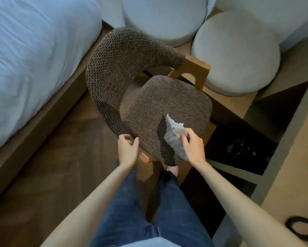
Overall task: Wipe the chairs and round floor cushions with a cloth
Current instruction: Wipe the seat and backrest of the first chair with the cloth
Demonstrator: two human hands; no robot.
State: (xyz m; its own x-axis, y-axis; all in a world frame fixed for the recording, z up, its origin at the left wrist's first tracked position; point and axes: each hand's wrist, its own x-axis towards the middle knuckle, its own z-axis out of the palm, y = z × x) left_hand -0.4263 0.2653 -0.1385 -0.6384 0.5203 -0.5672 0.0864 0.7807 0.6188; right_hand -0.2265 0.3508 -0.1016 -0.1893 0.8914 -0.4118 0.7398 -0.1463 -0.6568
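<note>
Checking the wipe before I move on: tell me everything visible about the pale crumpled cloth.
The pale crumpled cloth is bunched, one corner pointing away from the person. The right hand pinches its right edge over the near right part of the brown woven seat cushion, where its shadow falls. Contact with it is unclear.

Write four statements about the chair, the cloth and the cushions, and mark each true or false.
1. The right hand holds the cloth over the seat of the chair. True.
2. Round cushions sit beyond the chair, on its far side from the person. True.
3. The left hand rests flat on a round cushion. False: its grip is on the chair, at the seat's near left corner.
4. The cloth lies spread flat across the seat. False: it is bunched up in the right hand.
</note>
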